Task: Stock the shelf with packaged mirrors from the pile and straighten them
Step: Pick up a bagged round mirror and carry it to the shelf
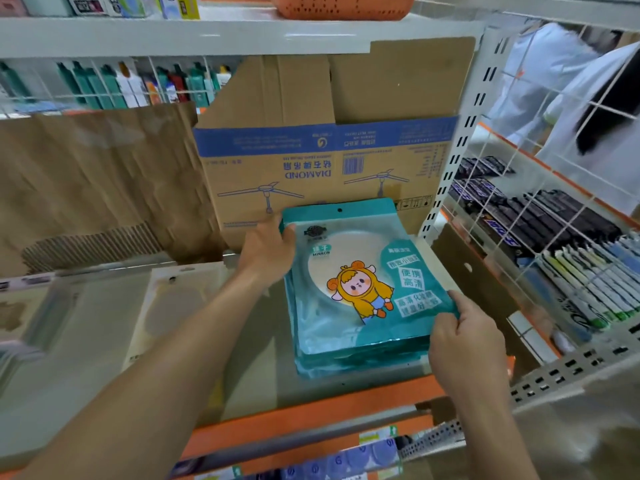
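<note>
Shop shelving filled the view, with a grey shelf (263,375) edged in orange at the front and a flattened cardboard box (311,168) standing against its back. Just in front of that box, towards its right end, lay a stack of packaged mirrors (363,289): teal packets, the top one showing a cartoon child in a yellow hood and the word MIRROR. The left hand (266,251) gripped the stack's left edge at the end nearest the box, fingers curled over it. The right hand (464,348) pinched the corner farthest from the box, thumb on top. The packets were not squared; the lower ones fanned out past the top one at the edge away from the box. Left of the box sat crumpled brown paper (97,188), and in front of that were blurred pale packets (173,306). Right of the box was a wire basket (491,268) of dark bars and pens. Judging by this, several mirrors were already on the shelf and the straightening was under way but unfinished. The pile was out of view, so how many remained could not be told.
</note>
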